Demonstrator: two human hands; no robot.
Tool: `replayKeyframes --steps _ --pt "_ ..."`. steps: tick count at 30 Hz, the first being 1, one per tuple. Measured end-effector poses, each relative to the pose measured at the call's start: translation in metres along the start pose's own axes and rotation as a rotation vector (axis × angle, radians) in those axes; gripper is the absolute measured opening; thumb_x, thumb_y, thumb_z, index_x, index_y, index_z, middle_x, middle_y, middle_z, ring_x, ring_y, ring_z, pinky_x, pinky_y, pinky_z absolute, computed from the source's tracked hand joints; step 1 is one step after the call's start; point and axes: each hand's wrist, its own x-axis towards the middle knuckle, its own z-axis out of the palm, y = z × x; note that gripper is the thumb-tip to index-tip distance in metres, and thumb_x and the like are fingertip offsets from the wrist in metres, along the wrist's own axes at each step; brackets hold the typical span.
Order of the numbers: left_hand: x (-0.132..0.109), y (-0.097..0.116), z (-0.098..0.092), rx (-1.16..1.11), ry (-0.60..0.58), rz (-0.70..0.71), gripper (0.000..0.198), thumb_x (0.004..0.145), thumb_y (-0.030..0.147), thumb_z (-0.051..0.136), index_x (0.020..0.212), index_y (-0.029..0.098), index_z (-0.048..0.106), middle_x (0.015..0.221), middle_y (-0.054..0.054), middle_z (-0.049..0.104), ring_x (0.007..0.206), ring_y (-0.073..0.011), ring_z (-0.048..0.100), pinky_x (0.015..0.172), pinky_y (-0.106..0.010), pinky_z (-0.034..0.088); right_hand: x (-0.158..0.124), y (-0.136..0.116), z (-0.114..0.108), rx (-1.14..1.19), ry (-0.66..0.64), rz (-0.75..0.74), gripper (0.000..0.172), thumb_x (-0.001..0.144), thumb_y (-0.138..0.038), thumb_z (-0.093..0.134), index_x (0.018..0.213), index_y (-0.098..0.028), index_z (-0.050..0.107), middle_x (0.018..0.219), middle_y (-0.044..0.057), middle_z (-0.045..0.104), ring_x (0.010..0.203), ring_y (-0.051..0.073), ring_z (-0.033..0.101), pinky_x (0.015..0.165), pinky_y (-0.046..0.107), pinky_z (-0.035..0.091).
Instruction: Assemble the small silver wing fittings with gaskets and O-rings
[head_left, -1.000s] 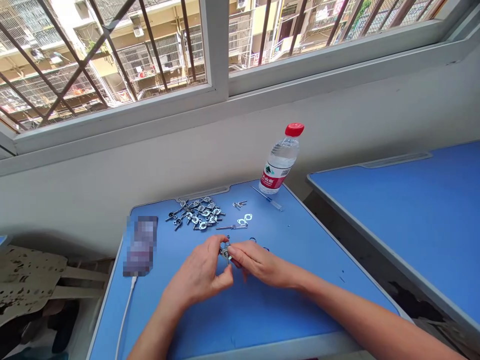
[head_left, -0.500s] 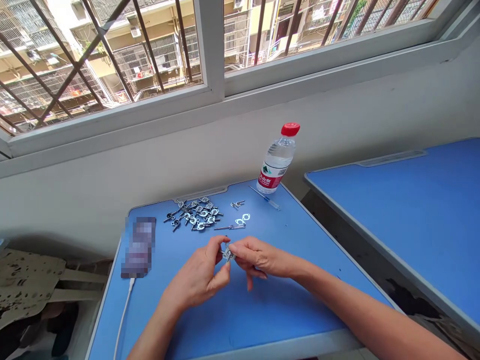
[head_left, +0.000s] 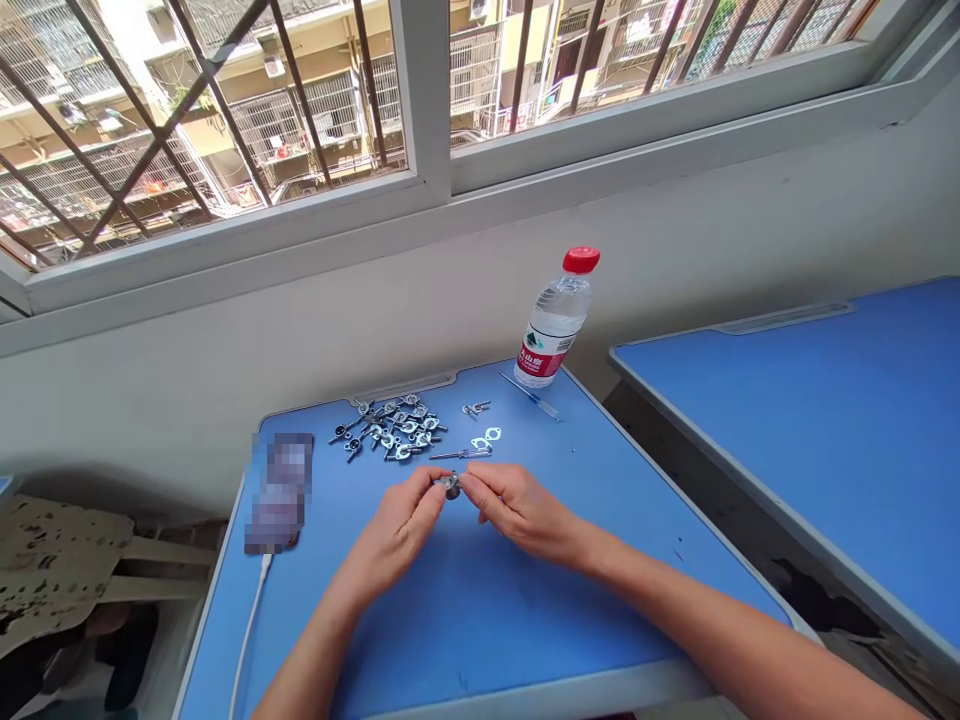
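Note:
Between my two hands, above the blue desk (head_left: 465, 620), is a small round metal part (head_left: 451, 487), partly covered by fingers. My left hand (head_left: 401, 520) pinches it from the left with thumb and forefinger. On its other side, the closed fingertips of my right hand (head_left: 517, 505) press against the part's right edge. Just beyond lie a small screwdriver (head_left: 461, 454) and two flat oval metal plates (head_left: 486, 438). A pile of similar metal parts (head_left: 390, 428) with short stems spreads to the far left of my hands.
A water bottle (head_left: 555, 330) with a red cap stands at the far right corner, a thin blue-handled screwdriver (head_left: 531, 397) before it. Tiny metal pieces (head_left: 475, 408) lie mid-desk. A blurred phone (head_left: 279, 492) with a white cable (head_left: 250, 625) is at left. Another desk (head_left: 810, 420) stands right.
Both hands have moved slightly away from me with the metal part. The part has been turned, showing its round side, and the right fingers have curled in closer.

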Motion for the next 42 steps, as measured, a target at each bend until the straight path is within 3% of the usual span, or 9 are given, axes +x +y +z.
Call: replayKeyframes --steps 6,11,15,18,22,27,34,39,42 --pt "0.003 -0.003 -0.001 -0.209 -0.089 0.026 0.045 0.099 0.053 0.032 0.077 0.018 0.051 0.073 -0.001 0.053 0.073 -0.0164 0.055 0.077 -0.032 0.045 0.000 0.003 0.007 0.172 0.057 0.084 0.056 0.094 -0.068 0.033 0.065 -0.021 0.039 0.056 -0.006 0.037 0.044 0.009 0.044 0.050 0.025 0.052" --pt "0.004 -0.004 0.001 -0.305 -0.103 0.050 0.041 0.099 0.049 0.036 0.085 0.016 0.056 0.079 -0.003 0.057 0.078 -0.0185 0.059 0.083 -0.035 0.046 -0.001 -0.002 0.004 0.216 0.032 0.110 0.057 0.091 -0.072 0.034 0.066 -0.021 0.039 0.058 -0.006 0.039 0.044 0.008 0.045 0.049 0.024 0.050" --pt "0.001 -0.002 0.001 -0.200 -0.080 0.057 0.037 0.102 0.043 0.032 0.094 0.018 0.057 0.084 -0.003 0.060 0.085 -0.0185 0.058 0.086 -0.034 0.045 -0.001 -0.004 0.000 0.199 -0.008 0.126 0.057 0.093 -0.070 0.031 0.067 -0.021 0.040 0.061 -0.003 0.046 0.049 0.011 0.050 0.049 0.024 0.045" --pt "-0.001 0.001 0.003 -0.022 -0.032 0.050 0.038 0.103 0.043 0.029 0.090 0.019 0.055 0.089 -0.003 0.061 0.086 -0.0180 0.056 0.083 -0.032 0.044 -0.001 -0.004 -0.004 0.046 -0.002 0.069 0.057 0.095 -0.068 0.027 0.066 -0.021 0.040 0.062 -0.002 0.047 0.053 0.012 0.048 0.053 0.025 0.042" --pt "-0.001 0.000 0.011 0.135 0.005 0.040 0.033 0.102 0.045 0.030 0.101 0.020 0.051 0.093 -0.004 0.060 0.085 -0.0188 0.055 0.078 -0.032 0.046 -0.001 0.000 -0.007 -0.259 0.059 -0.064 0.056 0.094 -0.068 0.033 0.068 -0.020 0.045 0.060 0.000 0.050 0.053 0.013 0.041 0.053 0.026 0.033" --pt "-0.001 -0.004 0.016 0.251 0.020 0.035 0.030 0.102 0.044 0.031 0.105 0.021 0.049 0.093 -0.003 0.061 0.082 -0.0191 0.057 0.074 -0.032 0.045 -0.002 0.005 -0.006 -0.343 0.070 -0.127 0.045 0.096 -0.058 0.037 0.075 -0.020 0.048 0.061 0.000 0.053 0.052 0.012 0.043 0.053 0.025 0.032" --pt "-0.004 -0.003 0.015 0.135 -0.045 0.047 0.028 0.102 0.041 0.030 0.102 0.021 0.049 0.094 -0.003 0.059 0.085 -0.0181 0.054 0.076 -0.031 0.043 -0.003 0.006 0.000 -0.351 0.050 -0.228 0.048 0.101 -0.054 0.020 0.067 -0.023 0.035 0.059 -0.002 0.044 0.050 0.012 0.036 0.050 0.025 0.029" --pt "-0.006 -0.001 0.012 0.026 -0.058 0.070 0.030 0.102 0.043 0.031 0.101 0.020 0.050 0.090 -0.002 0.057 0.084 -0.0170 0.051 0.076 -0.029 0.041 -0.004 0.005 -0.003 -0.359 0.007 -0.243 0.056 0.102 -0.055 0.011 0.068 -0.022 0.041 0.064 0.001 0.048 0.054 0.014 0.041 0.053 0.027 0.033" --pt "-0.006 0.001 0.009 -0.044 -0.080 0.099 0.031 0.102 0.044 0.032 0.099 0.020 0.052 0.090 -0.003 0.057 0.085 -0.0179 0.051 0.078 -0.030 0.041 -0.005 0.002 -0.007 -0.241 -0.043 -0.228 0.059 0.103 -0.054 0.009 0.069 -0.021 0.045 0.067 0.002 0.052 0.058 0.015 0.047 0.059 0.028 0.039"
